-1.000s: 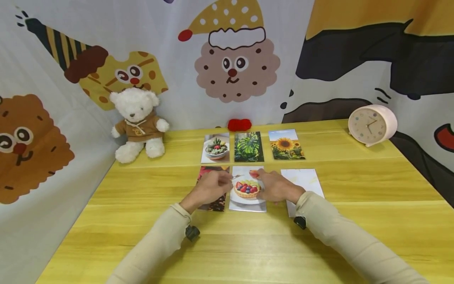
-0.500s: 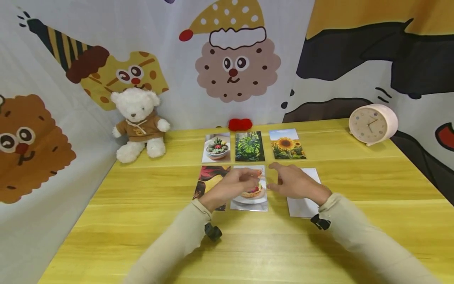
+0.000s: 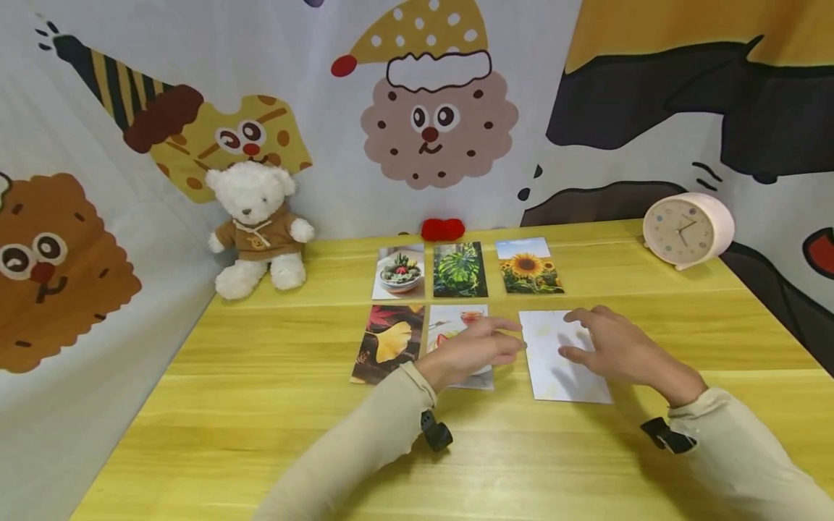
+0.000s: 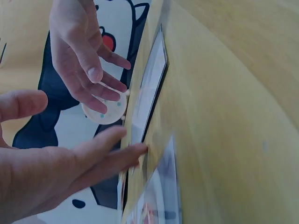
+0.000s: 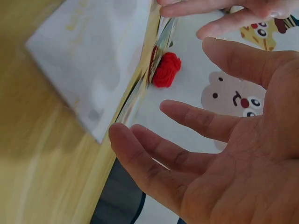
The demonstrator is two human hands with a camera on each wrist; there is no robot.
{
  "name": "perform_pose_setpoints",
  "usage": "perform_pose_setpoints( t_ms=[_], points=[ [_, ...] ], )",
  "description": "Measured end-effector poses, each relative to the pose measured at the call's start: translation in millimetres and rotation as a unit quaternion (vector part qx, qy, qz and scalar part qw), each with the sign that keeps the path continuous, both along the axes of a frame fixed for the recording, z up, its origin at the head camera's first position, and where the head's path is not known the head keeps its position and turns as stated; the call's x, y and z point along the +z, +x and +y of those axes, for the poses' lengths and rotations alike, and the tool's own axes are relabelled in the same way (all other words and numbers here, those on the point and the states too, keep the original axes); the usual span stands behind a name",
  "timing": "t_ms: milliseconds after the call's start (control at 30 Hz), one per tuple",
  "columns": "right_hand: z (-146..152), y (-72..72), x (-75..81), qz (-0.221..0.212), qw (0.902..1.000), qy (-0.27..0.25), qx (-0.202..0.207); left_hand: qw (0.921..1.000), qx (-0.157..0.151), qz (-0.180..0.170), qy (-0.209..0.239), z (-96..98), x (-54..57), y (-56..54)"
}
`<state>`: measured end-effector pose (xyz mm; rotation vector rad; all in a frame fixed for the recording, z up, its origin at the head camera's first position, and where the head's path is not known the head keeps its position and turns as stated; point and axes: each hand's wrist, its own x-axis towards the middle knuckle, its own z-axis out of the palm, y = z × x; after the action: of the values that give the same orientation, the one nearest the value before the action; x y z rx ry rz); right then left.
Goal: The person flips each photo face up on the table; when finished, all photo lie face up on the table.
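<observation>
A mostly white card [image 3: 554, 376] lies at the right of the front row in the head view. Over its right side hovers my right hand [image 3: 619, 347], fingers spread and holding nothing. My left hand [image 3: 476, 351] is above the fruit tart card [image 3: 439, 318], partly hiding it, with fingertips near the white card's left edge. In the left wrist view the left hand [image 4: 70, 168] has loosely straight fingers and appears apart from the white card [image 4: 150, 88]. The right wrist view shows the right hand [image 5: 233, 154] apart from that card [image 5: 93, 60]. A ginkgo leaf card [image 3: 384, 347] lies at left.
Behind lie a cactus bowl card [image 3: 399, 275], a green leaf card [image 3: 459, 271] and a sunflower card [image 3: 531, 268]. A red yarn bundle [image 3: 443, 230] sits at the table's back edge. A white teddy bear [image 3: 254, 224] sits back left, a pink clock [image 3: 684, 230] back right.
Both hands have moved right, from around the fruit tart card to about the white card. The ginkgo leaf card is now uncovered; the cards look unmoved.
</observation>
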<state>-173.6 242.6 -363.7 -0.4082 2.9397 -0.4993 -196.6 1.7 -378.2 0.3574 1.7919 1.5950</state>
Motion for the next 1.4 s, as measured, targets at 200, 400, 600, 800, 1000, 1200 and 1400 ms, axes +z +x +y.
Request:
perform_pose_setpoints(
  t_ms=[200, 400, 600, 800, 1000, 1200, 1400],
  points=[
    [6, 3.4, -6.9, -0.017, 0.9998, 0.005, -0.002, 0.9991, 0.005, 0.009, -0.040, 10.7, 2.1, 1.9],
    [1, 4.3, -12.0, -0.034, 0.9992, 0.010, -0.018, 0.9990, -0.006, 0.007, -0.043, 17.0, 4.2, 2.5],
    [-6, 5.8, -16.7, -0.006, 0.9996, 0.024, -0.011, 0.9997, 0.015, -0.002, -0.017, 16.8, 2.3, 1.5],
    [-11, 10.1, -19.8, 0.016, 0.9996, 0.020, -0.015, 0.9989, 0.045, -0.012, 0.005, 15.1, -1.4, 0.0],
    [-23, 9.5, -19.7, 0.046, 0.9988, 0.013, 0.010, 0.9958, 0.089, -0.002, 0.020, 13.7, -5.6, -3.9],
    [-33, 6.6, -16.6, 0.063, 0.9974, 0.017, 0.032, 0.9916, 0.117, -0.010, 0.055, 13.2, -9.9, -8.6],
    [-33, 5.0, -12.7, 0.057, 0.9974, -0.007, 0.043, 0.9902, 0.116, 0.005, 0.078, 16.7, -9.1, -13.8]
  ],
)
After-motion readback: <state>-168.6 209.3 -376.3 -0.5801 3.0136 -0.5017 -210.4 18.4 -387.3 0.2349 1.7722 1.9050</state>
